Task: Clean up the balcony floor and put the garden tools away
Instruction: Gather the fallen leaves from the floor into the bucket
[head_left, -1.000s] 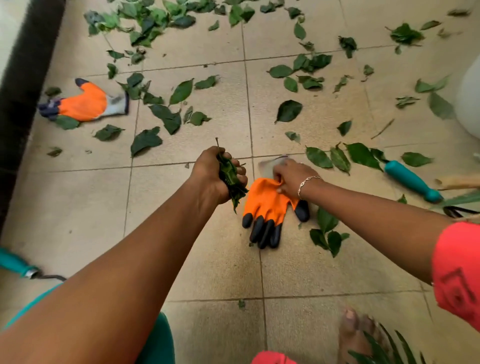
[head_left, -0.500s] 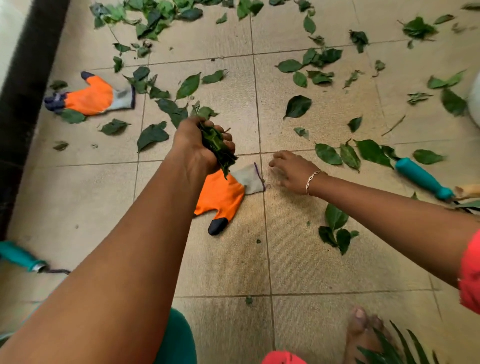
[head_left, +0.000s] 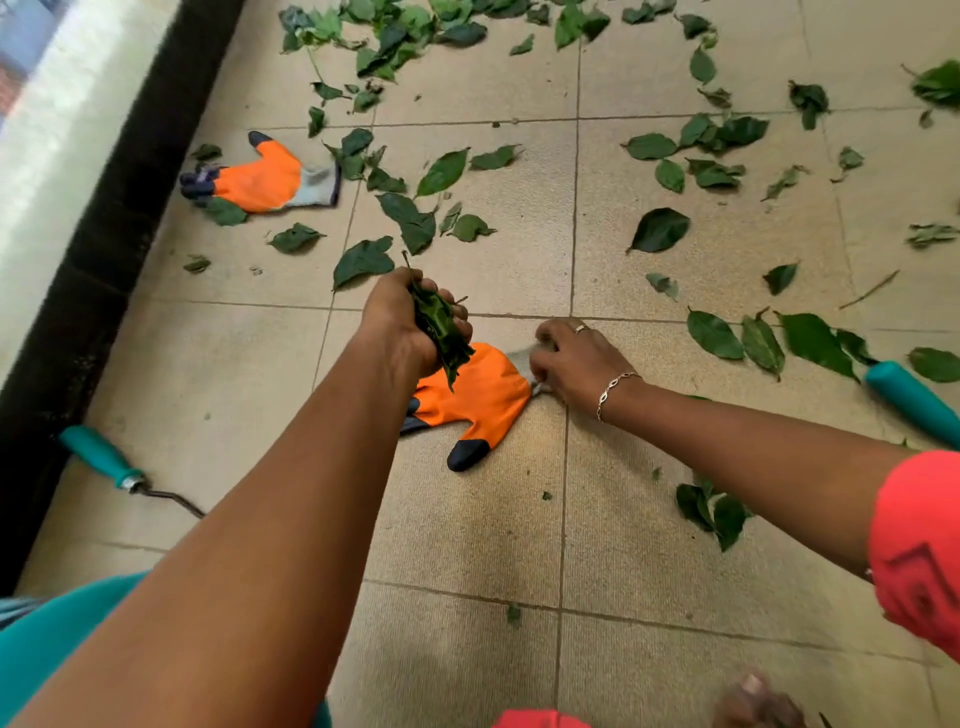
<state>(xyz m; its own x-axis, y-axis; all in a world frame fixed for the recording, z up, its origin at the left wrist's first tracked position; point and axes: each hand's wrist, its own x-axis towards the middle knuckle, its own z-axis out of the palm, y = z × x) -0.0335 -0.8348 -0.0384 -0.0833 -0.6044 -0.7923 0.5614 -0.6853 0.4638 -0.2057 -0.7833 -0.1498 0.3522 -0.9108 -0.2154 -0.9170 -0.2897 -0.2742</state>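
now left grip (head_left: 397, 327) clenches a leaf bunch (head_left: 440, 325); right grip (head_left: 576, 358) pinches the cuff of the orange glove (head_left: 480, 402).

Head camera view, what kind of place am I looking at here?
Probably a balcony or patio after plant trimming: beige floor tiles with cut green leaves scattered over them, an orange garden glove, and a teal-handled hand tool lying by a dark kerb on the left.

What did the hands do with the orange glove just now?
The right hand turned the near glove sideways, let go, then came back and now pinches its grey cuff. The left hand keeps gripping its bunch of leaves. The far glove stayed put.
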